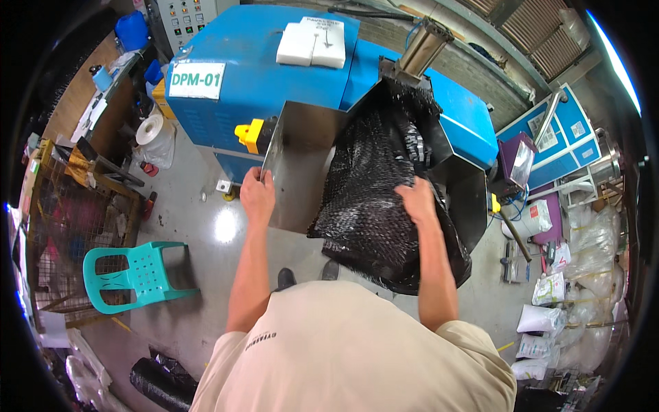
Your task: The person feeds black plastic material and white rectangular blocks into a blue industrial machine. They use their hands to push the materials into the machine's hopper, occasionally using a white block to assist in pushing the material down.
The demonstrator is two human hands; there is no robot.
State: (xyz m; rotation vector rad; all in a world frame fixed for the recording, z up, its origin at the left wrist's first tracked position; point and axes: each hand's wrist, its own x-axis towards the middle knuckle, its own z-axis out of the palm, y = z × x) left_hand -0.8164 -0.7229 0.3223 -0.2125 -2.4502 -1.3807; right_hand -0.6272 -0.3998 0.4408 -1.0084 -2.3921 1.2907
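A large bunched sheet of black bubble wrap (371,165), shiny and dimpled, fills the middle and right of a metal feed hopper (302,154) and hangs over its near side. My right hand (417,200) is closed on the sheet's upper face, its fingertips partly lost in the folds. At the hopper's left wall, my left hand (258,198) grips the upright metal edge, its fingers curled over it. Above the far end of the sheet sits a metal cylinder (424,51), fixed to the blue machine (261,62).
A yellow-and-black switch box (252,136) juts out beside my left hand. To the left stands a green plastic chair (141,278); a clear-wrapped roll (155,130) is farther back. White sacks (541,318) line the right side. A black plastic bundle (161,381) lies lower left.
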